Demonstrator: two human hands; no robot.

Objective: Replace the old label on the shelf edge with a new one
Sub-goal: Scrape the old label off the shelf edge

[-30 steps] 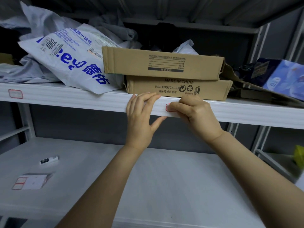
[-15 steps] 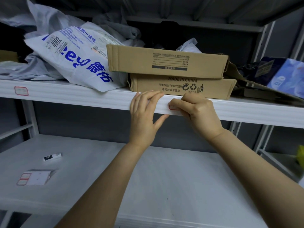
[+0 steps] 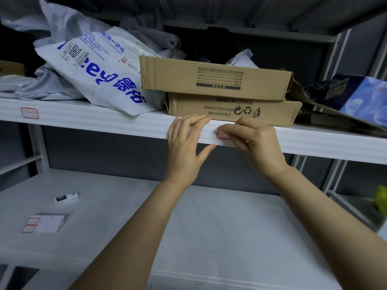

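**Q:** What is the setting?
**A:** A grey metal storage rack (image 3: 335, 59). Its white shelf edge (image 3: 104, 120) runs across the view. A lower cardboard box (image 3: 230, 110) printed "MADE IN CHINA" stands just above that edge, with a second box (image 3: 209, 77) stacked on it.

**Q:** Where is the label?
**A:** The red-bordered label (image 3: 222, 135) sits on the shelf edge directly below the lower cardboard box. Only its left end shows.

**Q:** And the hands?
**A:** The right hand (image 3: 255, 143), below the box's right half, pinches the label with curled fingers and thumb. The left hand (image 3: 184, 147), below the box's left end, is relaxed. Its straight fingers rest over the edge with the thumb beneath, grasping nothing.

**Q:** Other items?
**A:** Left of the box lies a white printed bag (image 3: 100, 76), and far along the edge is another label (image 3: 29, 113). Well below and left of the box, on the lower shelf (image 3: 209, 227), lie a sheet of labels (image 3: 43, 223) and a small white object (image 3: 66, 197).
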